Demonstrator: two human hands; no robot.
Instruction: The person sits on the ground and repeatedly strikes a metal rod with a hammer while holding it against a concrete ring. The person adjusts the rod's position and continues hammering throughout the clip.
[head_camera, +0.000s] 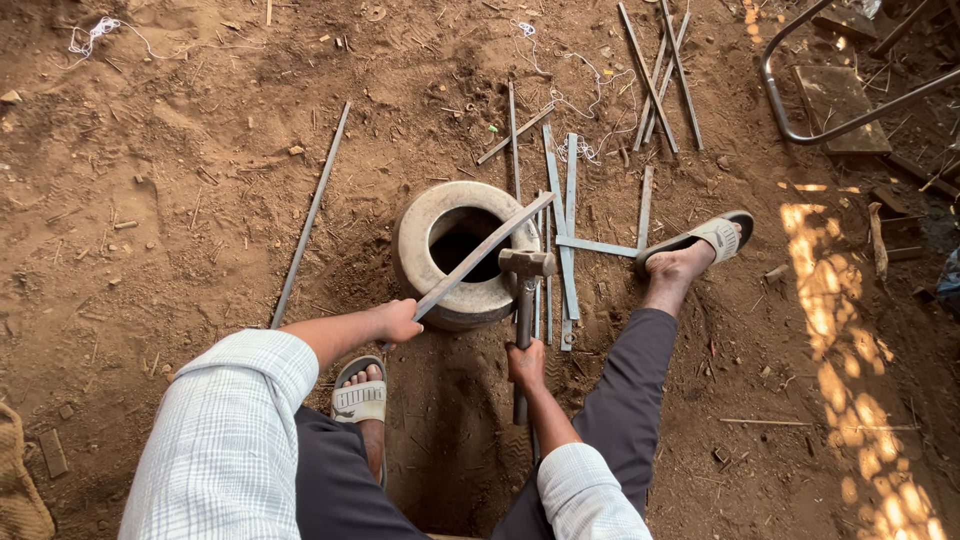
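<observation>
Hammering step: left hand grips flat strip across ring; right hand clutches hammer, needing a square blow.

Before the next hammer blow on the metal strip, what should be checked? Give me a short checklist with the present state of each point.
1. Left hand grips the near end of the flat metal strip: ok.
2. Strip lies across the opening of the pale ring-shaped block, both rims under it: ok.
3. Right hand closed around the hammer handle: ok.
4. Hammer head close to the strip, over the block's right rim; touching or not: cannot tell.
5. Left-hand fingers away from the hammer head: ok.
6. Right foot in a sandal rests on loose metal strips beside the block: not ok.
</observation>
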